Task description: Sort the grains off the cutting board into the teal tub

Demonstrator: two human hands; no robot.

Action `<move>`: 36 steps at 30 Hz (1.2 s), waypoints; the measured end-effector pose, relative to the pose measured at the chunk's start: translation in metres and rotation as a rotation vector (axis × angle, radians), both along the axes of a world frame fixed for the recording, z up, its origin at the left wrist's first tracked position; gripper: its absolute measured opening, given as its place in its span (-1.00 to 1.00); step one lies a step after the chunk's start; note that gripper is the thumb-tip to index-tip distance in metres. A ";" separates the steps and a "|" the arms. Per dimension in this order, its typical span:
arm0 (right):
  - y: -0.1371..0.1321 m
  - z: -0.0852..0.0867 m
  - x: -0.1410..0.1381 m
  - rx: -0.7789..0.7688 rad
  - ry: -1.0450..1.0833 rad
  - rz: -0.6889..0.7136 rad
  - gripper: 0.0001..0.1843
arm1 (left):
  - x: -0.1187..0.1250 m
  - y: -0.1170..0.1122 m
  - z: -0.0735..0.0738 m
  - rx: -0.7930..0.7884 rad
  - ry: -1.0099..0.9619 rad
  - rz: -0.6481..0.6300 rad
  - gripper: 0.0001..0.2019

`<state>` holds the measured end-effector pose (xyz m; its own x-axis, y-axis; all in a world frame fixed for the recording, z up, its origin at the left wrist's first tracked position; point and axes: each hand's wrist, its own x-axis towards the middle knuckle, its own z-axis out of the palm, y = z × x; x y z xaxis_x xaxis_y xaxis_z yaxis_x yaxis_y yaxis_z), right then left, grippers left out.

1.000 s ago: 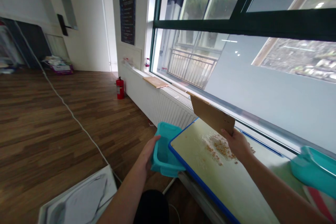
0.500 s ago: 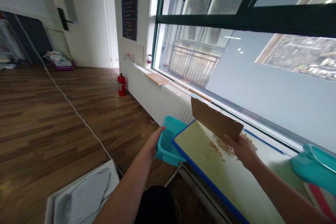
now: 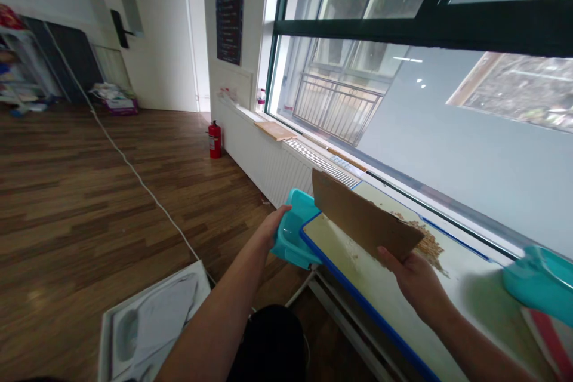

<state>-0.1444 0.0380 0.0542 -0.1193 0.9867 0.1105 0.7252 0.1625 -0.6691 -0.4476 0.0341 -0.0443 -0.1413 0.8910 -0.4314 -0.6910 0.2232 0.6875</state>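
My left hand [image 3: 276,224] grips the rim of a turquoise plastic basin [image 3: 293,233], which is held against the near left corner of a blue-edged, pale table top [image 3: 394,316]. In my right hand [image 3: 414,277] is a long strip of brown cardboard [image 3: 358,209], pinched at its right end with the thumb on the near face. The strip stands on edge, slanting across the board. Behind it lies a heap of small tan pieces [image 3: 427,245], perhaps grains or nuts. A few pale crumbs are scattered in front of the cardboard, whose lower edge appears close to the surface.
Another turquoise basin [image 3: 539,280] stands at the right end of the table, beside a red-and-white striped item [image 3: 546,334]. A radiator [image 3: 250,158] runs under the window. On the floor are a red fire extinguisher [image 3: 215,140], a white cable [image 3: 147,188] and a white-framed panel [image 3: 152,322].
The cardboard has shifted left and nearer to me over the board, and more of the tan heap shows behind it. The basin stays at the table corner in my left hand. The view has turned slightly.
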 end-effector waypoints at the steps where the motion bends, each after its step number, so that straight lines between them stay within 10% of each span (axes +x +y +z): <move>1: -0.006 0.003 -0.005 -0.012 0.013 0.020 -0.36 | 0.000 -0.001 0.001 0.004 0.002 -0.004 -0.58; 10: -0.047 0.020 -0.019 0.057 -0.098 -0.091 -0.42 | 0.009 -0.030 0.002 -0.005 -0.015 -0.004 -0.57; 23: -0.143 -0.032 0.040 0.170 -0.298 -0.463 -0.34 | 0.027 -0.054 0.008 -0.023 -0.012 0.069 -0.53; 36: -0.122 -0.024 0.036 0.189 -0.263 -0.533 -0.26 | 0.028 -0.056 0.017 -0.036 0.049 0.045 -0.53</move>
